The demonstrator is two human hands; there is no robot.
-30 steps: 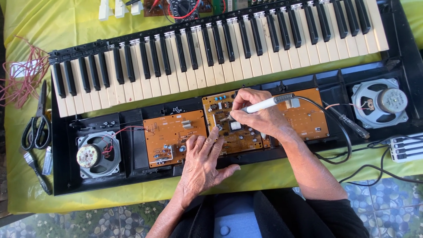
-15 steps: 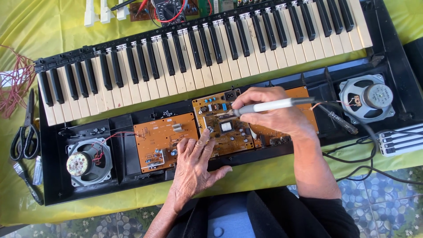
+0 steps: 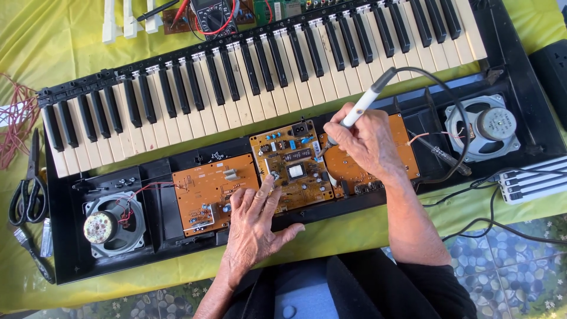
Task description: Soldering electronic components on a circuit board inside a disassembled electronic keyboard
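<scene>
An opened electronic keyboard (image 3: 260, 77) lies on a yellow-green cloth, its black case showing orange circuit boards. My right hand (image 3: 369, 142) grips a white soldering iron (image 3: 360, 109) like a pen, its tip down on the middle circuit board (image 3: 292, 168). My left hand (image 3: 254, 227) lies flat with fingers spread, a fingertip touching the left edge of that middle board and the palm over the left circuit board (image 3: 204, 189). A third orange board (image 3: 407, 147) sits partly hidden under my right hand.
Round speakers sit at the case's left (image 3: 109, 224) and right (image 3: 484, 127) ends. Black scissors (image 3: 26, 189) and red wire (image 3: 15, 118) lie at the left. A multimeter (image 3: 212, 12) and loose white keys (image 3: 118, 20) are behind. A white power strip (image 3: 531, 180) sits at right.
The soldering iron has tilted more upright, its tip staying on the middle board. My left hand stays pressed on the boards. The view has shifted slightly.
</scene>
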